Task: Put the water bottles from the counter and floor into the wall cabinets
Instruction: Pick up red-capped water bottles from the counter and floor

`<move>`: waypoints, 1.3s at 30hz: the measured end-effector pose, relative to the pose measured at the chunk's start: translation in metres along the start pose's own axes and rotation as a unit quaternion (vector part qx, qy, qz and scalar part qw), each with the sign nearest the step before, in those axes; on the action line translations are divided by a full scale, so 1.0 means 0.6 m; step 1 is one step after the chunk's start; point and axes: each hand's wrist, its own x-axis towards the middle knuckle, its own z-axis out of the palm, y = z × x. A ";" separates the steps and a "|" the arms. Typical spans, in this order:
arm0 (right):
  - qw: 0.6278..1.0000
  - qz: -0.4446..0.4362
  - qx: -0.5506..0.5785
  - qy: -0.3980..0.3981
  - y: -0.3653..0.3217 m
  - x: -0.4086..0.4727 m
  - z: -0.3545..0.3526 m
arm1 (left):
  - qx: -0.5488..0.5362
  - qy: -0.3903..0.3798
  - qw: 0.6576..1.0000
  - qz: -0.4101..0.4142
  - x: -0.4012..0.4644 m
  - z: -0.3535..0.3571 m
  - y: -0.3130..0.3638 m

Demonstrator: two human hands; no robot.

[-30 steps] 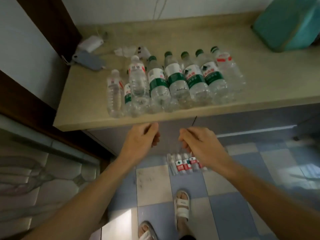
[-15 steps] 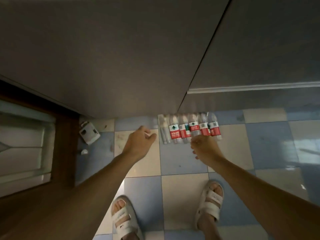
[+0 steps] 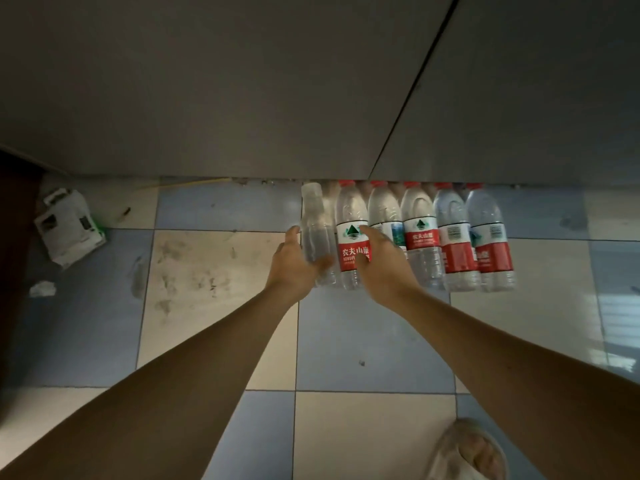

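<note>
1. Water bottles (image 3: 422,237) are laid in a tight side-by-side row on the tiled floor (image 3: 374,341) at mid-frame, caps tucked against the cabinet base (image 3: 242,98) above, long axes running up-down in the frame.
2. Open floor is left below and to the left of the row.
3. The left hand (image 3: 294,268) is cupped partly round the unlabelled bottle (image 3: 317,233) at the row's left end, its grip not yet closed.
4. The right hand (image 3: 384,268), fingers spread, is laid over the red-labelled bottle (image 3: 351,244) beside it.
</note>
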 end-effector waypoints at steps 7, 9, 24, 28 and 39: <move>0.998 0.019 0.012 0.067 0.015 0.007 0.070 | -0.047 0.007 0.999 -0.018 0.027 0.034 -0.032; 0.998 0.012 0.004 0.063 0.018 -0.013 0.081 | -0.038 -0.012 0.999 -0.014 0.009 0.020 -0.045; 0.993 0.065 0.096 -0.011 -0.007 0.092 0.080 | -0.021 0.011 0.999 0.028 0.064 -0.034 -0.051; 0.983 0.095 0.152 -0.037 -0.009 0.122 0.089 | -0.037 -0.007 0.999 0.027 0.092 -0.021 -0.040; 0.991 -0.012 0.131 0.000 -0.073 0.024 0.022 | -0.018 0.024 0.991 0.132 -0.001 -0.126 -0.011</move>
